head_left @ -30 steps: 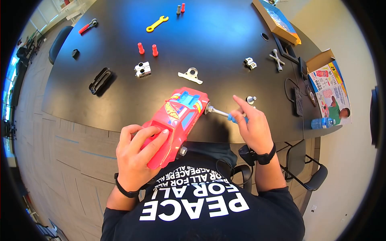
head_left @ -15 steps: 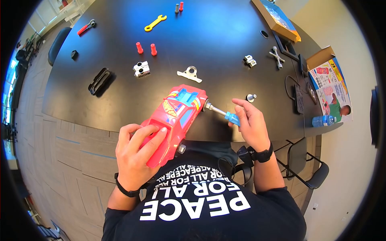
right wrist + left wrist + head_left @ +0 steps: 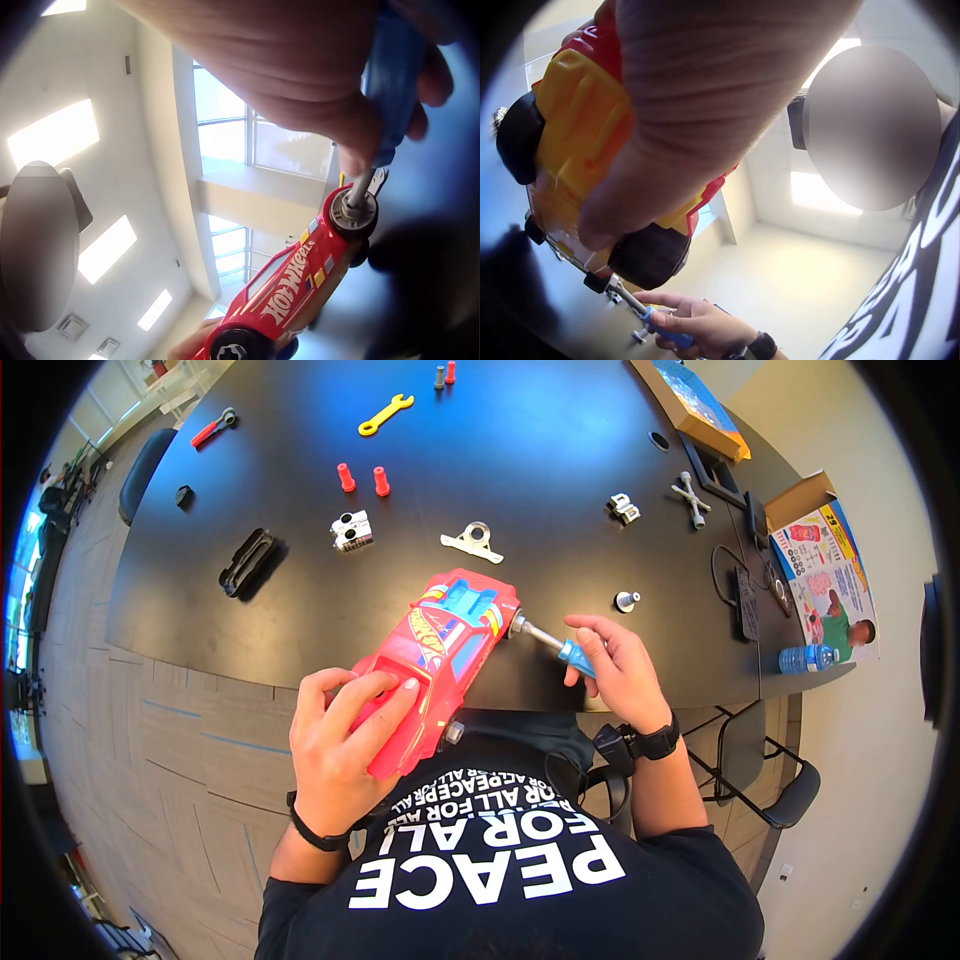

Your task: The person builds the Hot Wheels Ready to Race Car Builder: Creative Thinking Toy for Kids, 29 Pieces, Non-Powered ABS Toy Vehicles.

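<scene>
A red toy car (image 3: 428,645) with blue windows is held up at the table's near edge. My left hand (image 3: 340,745) grips its rear end, fingers over the top and thumb on the yellow underside (image 3: 577,120). My right hand (image 3: 628,672) holds a toy screwdriver (image 3: 574,656) by its blue handle, index finger stretched out past it. The grey shaft (image 3: 361,185) meets the hub of a black wheel (image 3: 367,225) on the car's side. Another wheel, with a grey hub nut (image 3: 455,732), shows nearer my body.
On the dark table (image 3: 300,620) lie a silver bracket (image 3: 473,544), a white engine-like block (image 3: 352,531), a black tray-shaped part (image 3: 249,563), red pegs (image 3: 381,482) and a yellow wrench (image 3: 386,415). At right are a small grey-white part (image 3: 627,601), a cross wrench (image 3: 690,501) and a water bottle (image 3: 808,659).
My right hand's fingers have shifted around the blue handle, which shows more than a second ago. The shaft stays at the wheel, and the car and my left hand hold nearly still.
</scene>
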Action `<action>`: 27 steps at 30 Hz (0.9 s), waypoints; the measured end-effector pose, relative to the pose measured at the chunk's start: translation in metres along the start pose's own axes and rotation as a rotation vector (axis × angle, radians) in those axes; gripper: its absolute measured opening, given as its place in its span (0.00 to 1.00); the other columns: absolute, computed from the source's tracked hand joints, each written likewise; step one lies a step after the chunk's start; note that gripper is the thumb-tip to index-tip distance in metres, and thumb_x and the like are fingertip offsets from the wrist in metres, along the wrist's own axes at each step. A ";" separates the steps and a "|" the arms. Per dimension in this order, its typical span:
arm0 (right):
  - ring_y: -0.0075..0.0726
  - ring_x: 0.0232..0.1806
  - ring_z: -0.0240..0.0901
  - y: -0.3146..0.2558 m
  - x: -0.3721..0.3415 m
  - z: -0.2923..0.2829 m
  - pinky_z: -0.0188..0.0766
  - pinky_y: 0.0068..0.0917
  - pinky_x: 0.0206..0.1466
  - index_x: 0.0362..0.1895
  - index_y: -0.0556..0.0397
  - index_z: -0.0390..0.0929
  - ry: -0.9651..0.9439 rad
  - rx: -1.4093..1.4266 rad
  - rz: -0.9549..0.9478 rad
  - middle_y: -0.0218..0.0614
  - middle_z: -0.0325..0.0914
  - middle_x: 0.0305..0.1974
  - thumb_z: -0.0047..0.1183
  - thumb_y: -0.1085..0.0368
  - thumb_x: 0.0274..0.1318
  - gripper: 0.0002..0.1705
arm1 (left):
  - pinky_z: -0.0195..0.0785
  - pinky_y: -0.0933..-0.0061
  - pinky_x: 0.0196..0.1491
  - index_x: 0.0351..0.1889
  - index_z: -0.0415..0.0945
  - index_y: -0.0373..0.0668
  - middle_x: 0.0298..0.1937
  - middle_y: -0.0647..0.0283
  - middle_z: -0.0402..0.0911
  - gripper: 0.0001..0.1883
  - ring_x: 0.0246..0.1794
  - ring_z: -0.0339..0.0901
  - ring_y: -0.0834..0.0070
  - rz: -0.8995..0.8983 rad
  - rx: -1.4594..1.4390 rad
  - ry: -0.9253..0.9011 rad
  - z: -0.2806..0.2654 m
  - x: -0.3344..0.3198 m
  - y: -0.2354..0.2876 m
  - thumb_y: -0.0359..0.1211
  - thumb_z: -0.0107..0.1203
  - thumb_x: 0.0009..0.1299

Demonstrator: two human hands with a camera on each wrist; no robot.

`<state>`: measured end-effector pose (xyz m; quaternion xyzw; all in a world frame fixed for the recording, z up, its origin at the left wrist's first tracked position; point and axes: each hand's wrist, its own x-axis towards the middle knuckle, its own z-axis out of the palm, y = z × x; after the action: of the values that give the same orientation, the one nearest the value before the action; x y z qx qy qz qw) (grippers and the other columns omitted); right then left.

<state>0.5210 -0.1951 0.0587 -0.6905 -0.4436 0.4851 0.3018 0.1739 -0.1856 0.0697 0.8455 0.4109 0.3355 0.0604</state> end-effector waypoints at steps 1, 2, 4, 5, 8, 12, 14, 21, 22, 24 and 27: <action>0.26 0.30 0.75 0.003 -0.001 0.003 0.76 0.32 0.41 0.76 0.60 0.77 0.001 0.001 0.000 0.33 0.88 0.32 0.64 0.61 0.78 0.29 | 0.79 0.57 0.50 0.52 0.93 0.48 0.55 0.66 0.88 0.26 0.52 0.80 0.55 0.001 0.000 -0.001 0.000 0.000 0.000 0.31 0.79 0.52; 0.26 0.30 0.75 0.009 -0.003 0.009 0.76 0.31 0.41 0.75 0.59 0.78 0.095 -0.115 -0.185 0.33 0.88 0.31 0.64 0.61 0.77 0.28 | 0.79 0.57 0.50 0.53 0.93 0.48 0.55 0.66 0.88 0.26 0.52 0.80 0.54 0.001 -0.001 0.000 0.000 0.000 0.000 0.31 0.79 0.52; 0.25 0.30 0.74 0.016 -0.002 0.011 0.75 0.31 0.41 0.74 0.57 0.79 0.189 -0.230 -0.371 0.32 0.88 0.31 0.65 0.61 0.77 0.28 | 0.79 0.57 0.50 0.53 0.93 0.48 0.55 0.66 0.88 0.26 0.52 0.80 0.54 0.001 -0.001 -0.001 0.000 0.000 0.000 0.31 0.79 0.52; 0.24 0.30 0.75 0.018 0.000 0.008 0.75 0.30 0.42 0.73 0.57 0.79 0.128 -0.177 -0.295 0.32 0.88 0.31 0.65 0.61 0.77 0.27 | 0.79 0.57 0.50 0.53 0.93 0.48 0.55 0.66 0.88 0.26 0.52 0.80 0.54 0.002 0.002 -0.004 0.000 -0.001 0.000 0.31 0.79 0.52; 0.25 0.33 0.77 0.005 -0.002 0.003 0.76 0.30 0.42 0.72 0.57 0.80 0.013 -0.076 -0.108 0.32 0.87 0.33 0.65 0.63 0.77 0.25 | 0.78 0.57 0.50 0.53 0.93 0.48 0.55 0.66 0.88 0.26 0.53 0.80 0.55 0.004 0.007 -0.009 0.000 -0.001 0.001 0.31 0.79 0.52; 0.25 0.37 0.80 0.016 -0.003 0.012 0.76 0.30 0.45 0.68 0.58 0.82 0.112 -0.341 -0.452 0.32 0.86 0.36 0.63 0.63 0.79 0.20 | 0.78 0.59 0.49 0.54 0.93 0.49 0.55 0.67 0.88 0.26 0.54 0.80 0.55 0.011 0.004 -0.007 0.002 -0.002 0.000 0.31 0.79 0.54; 0.26 0.37 0.80 0.016 -0.001 0.012 0.77 0.30 0.45 0.66 0.58 0.83 0.011 -0.271 -0.356 0.32 0.86 0.36 0.62 0.63 0.79 0.18 | 0.77 0.58 0.51 0.55 0.93 0.50 0.56 0.67 0.88 0.26 0.56 0.80 0.55 0.023 0.011 -0.015 0.002 -0.003 -0.001 0.31 0.79 0.55; 0.28 0.39 0.80 0.018 -0.006 0.010 0.76 0.31 0.47 0.58 0.58 0.84 -0.108 -0.192 -0.196 0.33 0.85 0.36 0.64 0.63 0.78 0.14 | 0.72 0.52 0.64 0.59 0.92 0.52 0.64 0.68 0.90 0.26 0.66 0.82 0.56 0.064 0.076 -0.046 0.008 -0.002 -0.016 0.32 0.76 0.60; 0.28 0.39 0.80 0.021 -0.008 0.007 0.76 0.31 0.47 0.58 0.58 0.84 -0.111 -0.191 -0.196 0.33 0.85 0.36 0.64 0.63 0.78 0.14 | 0.72 0.52 0.64 0.59 0.92 0.52 0.64 0.68 0.90 0.26 0.66 0.82 0.56 0.063 0.078 -0.047 0.009 -0.001 -0.022 0.32 0.76 0.60; 0.30 0.40 0.80 0.028 -0.012 0.001 0.75 0.33 0.46 0.55 0.58 0.83 -0.068 -0.207 -0.266 0.34 0.85 0.37 0.63 0.64 0.78 0.11 | 0.72 0.53 0.64 0.61 0.92 0.52 0.67 0.66 0.90 0.25 0.69 0.82 0.56 0.120 0.034 -0.084 0.013 0.003 -0.037 0.29 0.73 0.62; 0.33 0.40 0.79 0.041 -0.012 -0.003 0.74 0.35 0.45 0.54 0.55 0.83 -0.012 -0.100 -0.233 0.35 0.84 0.38 0.64 0.63 0.76 0.11 | 0.72 0.51 0.70 0.61 0.91 0.48 0.68 0.64 0.89 0.23 0.74 0.81 0.54 0.166 0.035 -0.183 0.021 0.012 -0.058 0.27 0.68 0.67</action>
<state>0.5355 -0.2231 0.0300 -0.6455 -0.5463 0.4282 0.3187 0.1538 -0.1349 0.0381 0.9046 0.3382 0.2537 0.0548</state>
